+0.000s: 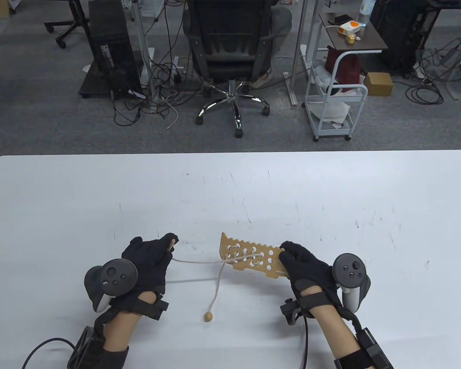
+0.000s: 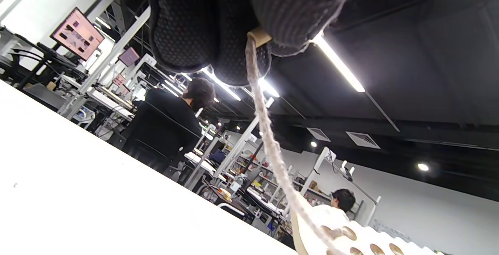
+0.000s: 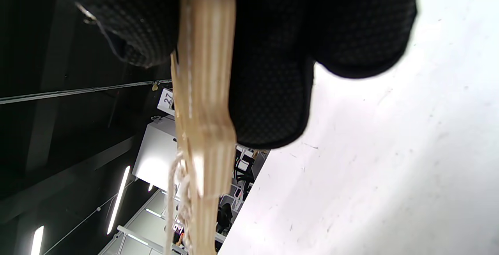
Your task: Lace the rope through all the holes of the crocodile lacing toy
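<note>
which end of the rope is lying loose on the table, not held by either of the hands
The end with the round wooden bead. It rests on the table, hanging off the crocodile board. The other end, with the wooden needle tip, is pinched in the left hand.

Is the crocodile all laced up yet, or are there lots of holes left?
Not yet. Done: rope criss-crosses the holes at the left end of the crocodile board. In hand: the left hand pinches the rope's wooden tip and holds the rope stretched out, while the right hand grips the board's other end. Left: the holes towards the right hand look empty.
</note>
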### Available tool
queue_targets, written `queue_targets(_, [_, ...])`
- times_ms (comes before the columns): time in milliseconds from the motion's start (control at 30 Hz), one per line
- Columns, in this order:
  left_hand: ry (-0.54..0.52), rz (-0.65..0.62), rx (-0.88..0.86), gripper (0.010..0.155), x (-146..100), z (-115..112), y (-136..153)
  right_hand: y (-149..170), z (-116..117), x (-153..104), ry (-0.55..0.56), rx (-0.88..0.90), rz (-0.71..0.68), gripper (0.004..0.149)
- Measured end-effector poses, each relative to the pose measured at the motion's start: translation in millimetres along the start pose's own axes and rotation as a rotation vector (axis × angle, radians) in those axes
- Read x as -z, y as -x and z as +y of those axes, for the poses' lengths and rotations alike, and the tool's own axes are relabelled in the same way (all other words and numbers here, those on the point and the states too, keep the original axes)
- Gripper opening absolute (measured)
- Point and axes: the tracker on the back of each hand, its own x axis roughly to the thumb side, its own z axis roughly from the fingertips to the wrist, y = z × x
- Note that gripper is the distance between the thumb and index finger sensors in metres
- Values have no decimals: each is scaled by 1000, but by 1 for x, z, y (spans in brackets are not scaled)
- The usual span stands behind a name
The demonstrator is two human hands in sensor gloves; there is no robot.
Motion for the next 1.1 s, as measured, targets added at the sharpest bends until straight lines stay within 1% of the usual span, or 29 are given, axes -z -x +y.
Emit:
queue_targets(167, [43,-40,-8,58,0,-6,-9,-6,6,-5,-18,-8,-37,49])
queue_targets(267, [58,-63,-19,66,-1,-9,-15,-10,9,-7,-29,-15,-56,49])
queue_targets(333, [71,-84,-26,67,-2,-11,-19,-11,10,-9,-33,-15,-63,49])
queue_targets(600, [156,-169,-26,54,-5,-24,-39,-20,19,-15,-68,-37,-111,49])
queue_targets(767, [208,-218,-31,51,-9,-33,-52,-27,26,-21,-100,-56,-148,48])
queue_targets(1100, [251,-279,-29,44,-15,-41,-68,-38,36,-31,-130,-88,-205,48])
